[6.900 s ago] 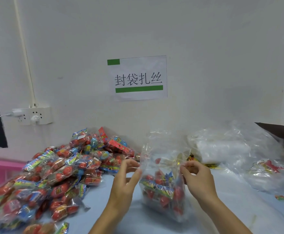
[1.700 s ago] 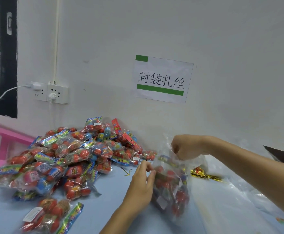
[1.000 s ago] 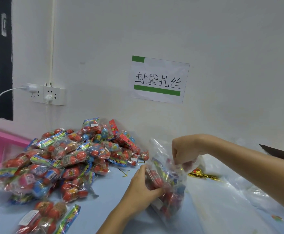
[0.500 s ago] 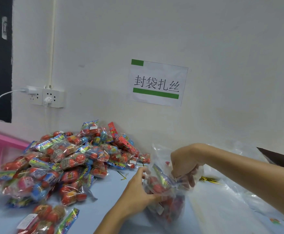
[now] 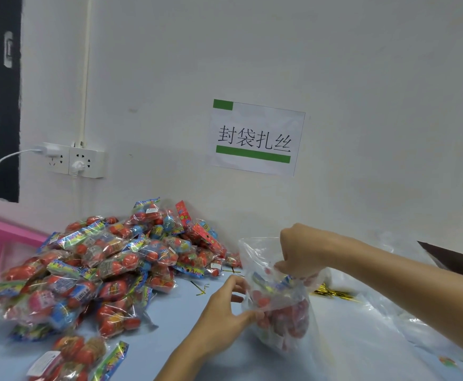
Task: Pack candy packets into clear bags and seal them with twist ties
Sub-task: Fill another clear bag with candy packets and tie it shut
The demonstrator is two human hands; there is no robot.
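While your right hand [image 5: 303,251] reaches down from above with its fingers curled into the crumpled mouth of the clear bag [image 5: 278,306], pinching the thin film near the top, your left hand [image 5: 225,312] grips the bag's left flank, thumb and fingers closed on the plastic at about mid-height. The bag stands on the pale blue table [image 5: 175,336] just right of centre; its film is glossy and wrinkled, and through it you can see round red candies and a strip of blue-and-yellow wrapper, somewhat blurred. To your left, a loose heap of candy packets [image 5: 109,268] rises against the white wall: each is a shiny transparent sleeve holding red spheres, with multicoloured printed headers and small white barcode labels. A few more packets [image 5: 76,358] lie apart from the heap at the near left edge. Gold metallic twist ties [image 5: 334,292] lie in a thin bundle on the table just behind and right of the bag, and a couple of single ties [image 5: 201,288] lie between the heap and your left hand. Slack sheets of clear plastic [image 5: 389,320] spread flat to the right. On the wall, a white paper sign [image 5: 255,137] carries black characters and green bars; a white double socket [image 5: 76,160] with a plugged cable sits to its left. A pink plastic frame [image 5: 2,243] shows at far left.
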